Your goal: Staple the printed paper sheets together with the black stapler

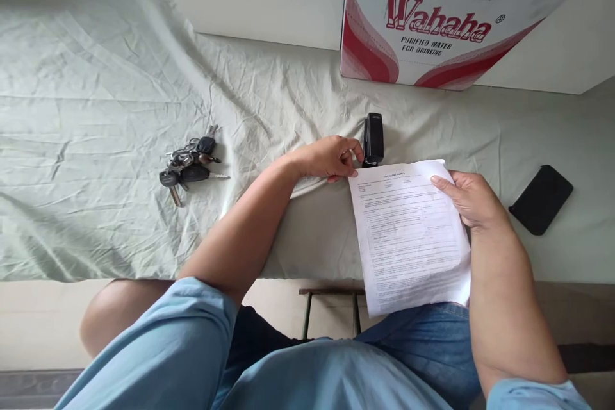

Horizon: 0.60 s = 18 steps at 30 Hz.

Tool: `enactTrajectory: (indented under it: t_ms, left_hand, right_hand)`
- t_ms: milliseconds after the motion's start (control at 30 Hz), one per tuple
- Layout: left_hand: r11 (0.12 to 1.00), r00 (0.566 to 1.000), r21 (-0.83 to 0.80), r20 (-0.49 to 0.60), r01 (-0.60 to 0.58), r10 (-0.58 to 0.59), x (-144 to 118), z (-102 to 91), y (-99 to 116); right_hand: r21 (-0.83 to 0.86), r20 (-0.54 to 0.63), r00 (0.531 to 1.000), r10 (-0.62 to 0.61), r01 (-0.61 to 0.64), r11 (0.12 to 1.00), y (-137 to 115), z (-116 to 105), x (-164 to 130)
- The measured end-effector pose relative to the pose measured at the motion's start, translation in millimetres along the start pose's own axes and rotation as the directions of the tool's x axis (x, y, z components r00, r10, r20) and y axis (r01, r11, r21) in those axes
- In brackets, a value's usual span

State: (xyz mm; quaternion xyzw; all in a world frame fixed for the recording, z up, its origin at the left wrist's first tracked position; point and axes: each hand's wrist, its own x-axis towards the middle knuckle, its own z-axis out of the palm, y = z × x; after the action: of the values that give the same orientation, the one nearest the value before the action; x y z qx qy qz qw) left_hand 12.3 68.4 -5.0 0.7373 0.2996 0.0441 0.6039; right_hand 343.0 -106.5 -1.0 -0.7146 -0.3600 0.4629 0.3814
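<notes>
A stack of printed white paper sheets lies over the near edge of a bed covered in a pale green sheet. My right hand holds the papers at their upper right edge. My left hand rests at the papers' top left corner, fingertips pinching that corner. A black stapler stands just beyond my left hand's fingers, touching the top edge of the papers.
A bunch of keys with black fobs lies on the sheet to the left. A black phone lies at the right. A white and red "Wahaha" cardboard box stands against the wall behind. My knees and a stool frame show below.
</notes>
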Motion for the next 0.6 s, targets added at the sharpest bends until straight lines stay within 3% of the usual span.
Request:
enactTrajectory:
  t_ms: [300,467,533,600]
  left_hand:
    - [0.995,0.967,-0.047,-0.244,-0.092,0.078,10,11.3,-7]
    - [0.948,0.847,0.061,-0.435,-0.312,0.307,16,19.6,-15]
    - [0.912,0.803,0.109,-0.441,-0.395,0.401,18,21.7,-17]
    - [0.882,0.786,0.163,-0.404,-0.442,0.469,19,22.4,-20]
  right_hand:
    - [0.021,-0.036,0.998,-0.055,0.056,0.998,8,-5,11]
    - [0.026,-0.052,0.995,-0.083,0.084,0.996,8,-4,12]
    - [0.026,-0.058,0.996,-0.062,0.064,0.998,7,-3,12]
    - [0.032,-0.069,0.997,-0.037,0.039,0.999,7,-3,11]
